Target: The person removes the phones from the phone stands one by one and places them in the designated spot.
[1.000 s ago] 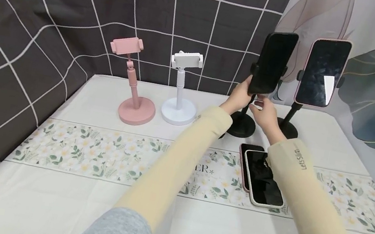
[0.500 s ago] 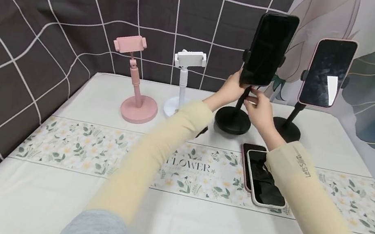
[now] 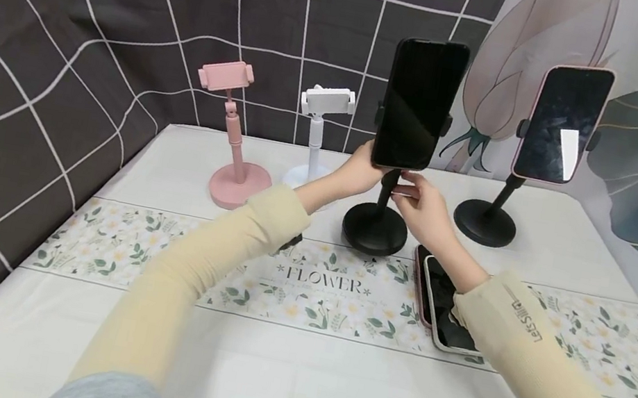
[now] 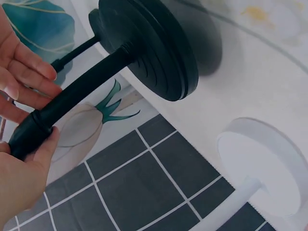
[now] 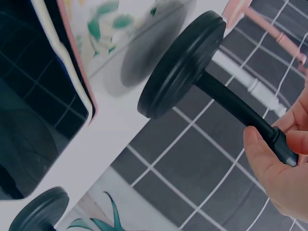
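Observation:
In the head view, a black phone stand (image 3: 375, 229) carries a black phone (image 3: 420, 103) upright in its clamp. Just under the phone, my left hand (image 3: 360, 169) grips the top of the pole, partly hidden behind the phone. From the other side my right hand (image 3: 426, 210) pinches the same pole with thumb and fingers. Both wrist views show the round base (image 5: 180, 67) tilted, its shadow set apart from it, so it looks raised off the table. The left wrist view has my left hand (image 4: 21, 178) around the collar of the pole (image 4: 86, 89).
A second black stand (image 3: 484, 222) holds a pink-edged phone (image 3: 562, 123) at the right. Pink (image 3: 240, 184) and white (image 3: 316, 138) stands with bare clamps are on the left. A white-edged phone (image 3: 452, 313) overlaps another phone (image 3: 422, 287) beneath my right forearm.
Both hands have brought the black stand with its phone leftward and toward me, away from the second black stand. The phone rose, then came lower, and now faces me more squarely.

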{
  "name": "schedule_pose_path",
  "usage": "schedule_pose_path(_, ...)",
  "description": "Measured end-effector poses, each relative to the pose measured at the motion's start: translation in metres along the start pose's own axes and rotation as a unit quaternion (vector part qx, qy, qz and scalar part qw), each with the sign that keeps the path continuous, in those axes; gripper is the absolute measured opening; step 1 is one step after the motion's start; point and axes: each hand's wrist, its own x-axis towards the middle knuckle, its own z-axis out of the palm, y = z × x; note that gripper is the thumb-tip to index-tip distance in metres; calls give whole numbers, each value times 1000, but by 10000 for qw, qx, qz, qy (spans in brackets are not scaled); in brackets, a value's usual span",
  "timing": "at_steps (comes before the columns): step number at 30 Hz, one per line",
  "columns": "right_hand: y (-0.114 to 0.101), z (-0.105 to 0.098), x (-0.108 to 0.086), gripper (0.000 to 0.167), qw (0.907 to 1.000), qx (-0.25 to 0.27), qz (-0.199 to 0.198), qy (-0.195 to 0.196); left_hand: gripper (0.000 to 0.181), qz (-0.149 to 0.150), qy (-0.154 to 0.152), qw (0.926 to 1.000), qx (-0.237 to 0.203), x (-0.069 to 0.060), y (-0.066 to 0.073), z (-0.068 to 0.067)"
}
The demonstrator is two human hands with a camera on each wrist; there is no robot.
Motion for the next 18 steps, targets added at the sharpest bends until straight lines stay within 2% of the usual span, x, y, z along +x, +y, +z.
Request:
schedule_pose_path(3, -1, 5, -8, 44, 9999, 36, -102, -133, 24, 23, -23, 9998, 201, -11, -2, -2)
schedule_pose_path(8, -2, 15, -15, 43, 9995, 97, -172, -257, 26, -13, -152, 9997, 197, -24, -8, -5)
schedule_pose_path(18, -3, 28, -18, 41, 9990, 115, -267, -353, 28, 0, -170, 9998, 137, -37, -19, -10)
